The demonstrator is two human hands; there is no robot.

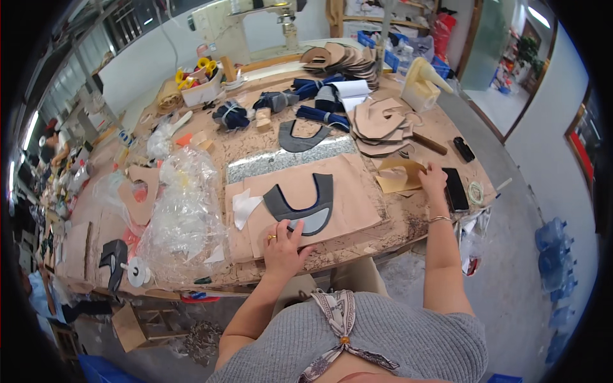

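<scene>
A dark grey U-shaped shoe upper piece [271,203] with a blue inner edge and a light grey patch lies on stacked beige leather sheets [354,191]. My left hand [285,250] rests at its lower edge, fingers spread, fingertips touching the curved end. My right hand [435,181] is closed at the edge of a yellowish-brown paper sheet [397,176], right of the stack; its fingertips are partly hidden. Beside that hand lies a black phone [456,190]. Behind the leather, a second grey U-shaped piece [295,142] lies on a speckled stone slab [258,167].
Clear plastic bags [182,198] cover the table's left part. Beige cut pieces [381,124] are piled behind the paper, near a wooden handle [430,143] and a cream squeeze bottle [424,86]. Dark blue bundles [231,115] lie farther back. Blue water jugs [554,255] stand at right.
</scene>
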